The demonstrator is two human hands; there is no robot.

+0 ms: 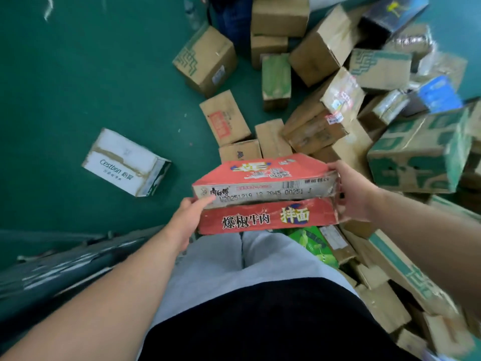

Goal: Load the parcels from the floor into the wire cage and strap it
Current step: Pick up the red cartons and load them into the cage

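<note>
A flat red carton (265, 194) with printed lettering is held in the air over my legs, between both hands. My left hand (186, 220) grips its left end, thumb on the top edge and fingers underneath. My right hand (351, 191) grips the right end, fingers wrapped round the torn corner. A heap of brown, green and blue parcels (338, 100) lies on the green floor ahead and to the right. The wire cage's blurred grey frame (65, 269) shows at the lower left.
A white parcel (126, 162) lies alone on the green floor (78, 74) to the left. More cartons (390, 282) crowd close by my right leg. Another person's dark trousers (234, 16) stand at the top behind the heap.
</note>
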